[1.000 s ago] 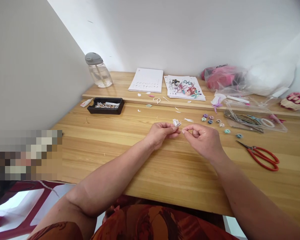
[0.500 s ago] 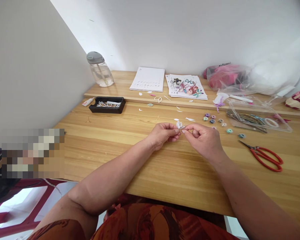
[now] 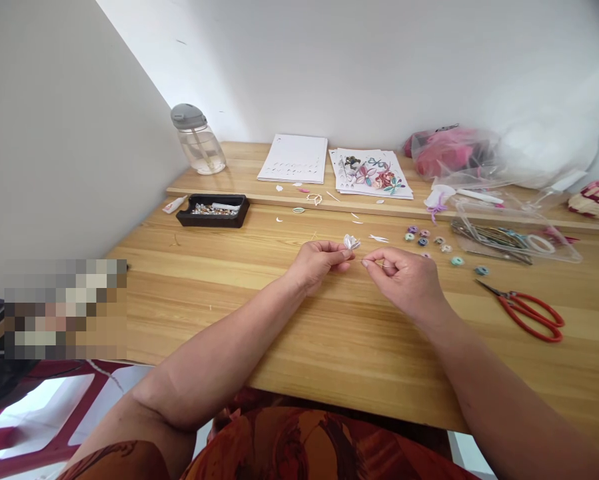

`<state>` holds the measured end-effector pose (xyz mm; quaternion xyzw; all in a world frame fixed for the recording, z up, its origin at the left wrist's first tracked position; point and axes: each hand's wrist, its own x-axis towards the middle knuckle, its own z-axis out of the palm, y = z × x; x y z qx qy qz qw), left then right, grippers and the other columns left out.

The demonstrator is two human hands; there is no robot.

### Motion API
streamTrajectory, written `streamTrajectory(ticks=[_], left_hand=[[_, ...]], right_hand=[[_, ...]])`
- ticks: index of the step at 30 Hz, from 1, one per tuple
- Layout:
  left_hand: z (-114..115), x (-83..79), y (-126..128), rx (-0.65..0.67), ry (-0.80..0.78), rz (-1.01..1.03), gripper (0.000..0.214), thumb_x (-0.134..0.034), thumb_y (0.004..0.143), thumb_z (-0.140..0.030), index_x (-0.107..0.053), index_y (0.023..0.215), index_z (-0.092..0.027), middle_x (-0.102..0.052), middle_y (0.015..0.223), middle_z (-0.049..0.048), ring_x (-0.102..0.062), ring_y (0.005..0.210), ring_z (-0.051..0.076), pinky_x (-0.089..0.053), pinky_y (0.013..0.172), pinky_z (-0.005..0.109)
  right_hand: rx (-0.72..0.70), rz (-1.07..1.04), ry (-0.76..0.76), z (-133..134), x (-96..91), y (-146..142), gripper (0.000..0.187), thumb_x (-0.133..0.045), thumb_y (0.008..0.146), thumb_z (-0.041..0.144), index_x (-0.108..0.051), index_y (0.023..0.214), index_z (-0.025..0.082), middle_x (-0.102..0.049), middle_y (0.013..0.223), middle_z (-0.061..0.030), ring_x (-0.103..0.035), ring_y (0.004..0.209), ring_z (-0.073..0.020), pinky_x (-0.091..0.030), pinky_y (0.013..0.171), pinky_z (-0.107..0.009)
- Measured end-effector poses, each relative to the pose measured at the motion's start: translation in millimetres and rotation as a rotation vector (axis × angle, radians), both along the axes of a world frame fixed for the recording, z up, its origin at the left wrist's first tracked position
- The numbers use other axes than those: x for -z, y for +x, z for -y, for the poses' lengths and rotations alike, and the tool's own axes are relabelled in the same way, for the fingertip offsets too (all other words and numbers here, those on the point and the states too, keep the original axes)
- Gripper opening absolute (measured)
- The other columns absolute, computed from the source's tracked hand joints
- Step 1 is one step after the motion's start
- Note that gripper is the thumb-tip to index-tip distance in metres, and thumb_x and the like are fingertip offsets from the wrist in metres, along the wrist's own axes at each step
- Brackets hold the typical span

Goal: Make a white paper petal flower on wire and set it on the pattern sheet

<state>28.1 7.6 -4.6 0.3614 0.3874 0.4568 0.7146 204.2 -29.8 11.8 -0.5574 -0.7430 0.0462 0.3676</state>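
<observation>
My left hand (image 3: 320, 261) is closed in a pinch on a small white paper flower (image 3: 351, 242), held just above the wooden table (image 3: 289, 333). My right hand (image 3: 404, 279) is a finger's width to its right, fingers curled and pinched on something thin that I cannot make out. A small gap shows between the two fingertips. Both forearms rest on the table's near half.
Red-handled scissors (image 3: 526, 310) lie at the right. Several small coiled paper rolls (image 3: 422, 239) sit beyond my right hand, beside a clear plastic box (image 3: 509, 230). At the back are a black tray (image 3: 212, 210), a water bottle (image 3: 198, 140), white sheets (image 3: 294, 159), a quilled picture (image 3: 370, 173) and a pink bag (image 3: 446, 152).
My hands, touching at the fingertips half a second ago, have drawn slightly apart; the white flower stays with my left hand.
</observation>
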Motion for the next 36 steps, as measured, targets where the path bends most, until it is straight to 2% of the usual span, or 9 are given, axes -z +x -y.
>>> streamTrajectory(ticks=[6,10,14,17,21,27,31,36], left_hand=[[5.4,2.9,5.9,0.120,-0.053,0.072,0.036,-0.091,0.050,-0.026,-0.067,0.069,-0.008,-0.068,0.074,0.0063,-0.065,0.074,0.012,-0.051,0.076,0.025],[6.9,2.0,5.8,0.148,-0.053,0.033,0.032,-0.088,0.056,-0.023,-0.065,0.072,-0.008,-0.066,0.070,0.0047,-0.063,0.066,0.010,-0.052,0.068,0.022],[5.3,-1.2,3.4,0.112,-0.027,-0.006,0.025,-0.083,0.063,-0.017,-0.061,0.072,-0.008,-0.063,0.065,0.0019,-0.059,0.057,0.007,-0.048,0.058,0.019],[3.6,-3.1,2.0,0.074,-0.013,-0.018,0.020,-0.078,0.067,-0.012,-0.059,0.073,-0.009,-0.062,0.064,0.0011,-0.058,0.053,0.007,-0.047,0.053,0.018],[2.8,-5.2,1.1,0.061,-0.029,-0.028,0.018,-0.076,0.068,-0.009,-0.059,0.072,-0.010,-0.063,0.063,0.0011,-0.057,0.052,0.007,-0.046,0.052,0.018],[3.9,-8.3,2.4,0.042,-0.085,-0.103,0.011,-0.072,0.071,-0.006,-0.061,0.072,-0.009,-0.062,0.062,0.0013,-0.057,0.052,0.007,-0.048,0.054,0.019],[2.3,-5.1,2.5,0.054,0.004,-0.290,0.009,-0.068,0.074,-0.010,-0.060,0.069,-0.011,-0.060,0.057,0.0004,-0.053,0.048,0.008,-0.045,0.052,0.021],[0.5,-0.9,-1.8,0.030,0.335,-0.751,0.005,-0.065,0.073,-0.015,-0.064,0.068,-0.015,-0.062,0.058,0.0008,-0.051,0.051,0.011,-0.039,0.055,0.023]], right_hand=[[-0.012,0.003,0.032,-1.1,3.5,0.2,0.009,-0.063,0.079,0.025,-0.071,0.077,0.021,-0.035,0.045,0.0076,-0.035,0.043,-0.0080,-0.030,0.047,-0.022],[-0.008,-0.002,0.024,-1.9,4.1,0.0,0.010,-0.063,0.079,0.026,-0.070,0.075,0.020,-0.035,0.045,0.0070,-0.034,0.043,-0.0083,-0.030,0.047,-0.022],[-0.010,-0.029,-0.016,-1.1,2.7,-0.6,0.011,-0.063,0.079,0.028,-0.071,0.077,0.021,-0.037,0.045,0.0068,-0.035,0.043,-0.0086,-0.031,0.047,-0.022],[-0.013,-0.063,-0.042,-0.2,0.9,-1.5,0.012,-0.063,0.080,0.028,-0.072,0.078,0.021,-0.045,0.048,0.0055,-0.040,0.045,-0.0092,-0.034,0.050,-0.023],[-0.008,-0.088,-0.050,0.8,-1.6,-2.9,0.011,-0.064,0.079,0.026,-0.073,0.079,0.020,-0.058,0.057,0.0024,-0.048,0.051,-0.0104,-0.038,0.054,-0.024],[-0.026,-0.074,-0.003,0.4,-1.1,-2.3,0.010,-0.064,0.079,0.025,-0.072,0.080,0.020,-0.060,0.060,0.0015,-0.052,0.054,-0.0117,-0.040,0.056,-0.024],[-0.089,-0.004,0.087,-0.4,-0.5,-1.4,0.009,-0.061,0.082,0.021,-0.070,0.081,0.020,-0.063,0.068,-0.0001,-0.055,0.059,-0.0124,-0.041,0.057,-0.025],[-0.154,0.079,0.164,0.4,-2.6,-1.2,0.012,-0.058,0.086,0.018,-0.068,0.082,0.020,-0.065,0.075,-0.0020,-0.058,0.067,-0.0143,-0.042,0.061,-0.026]])
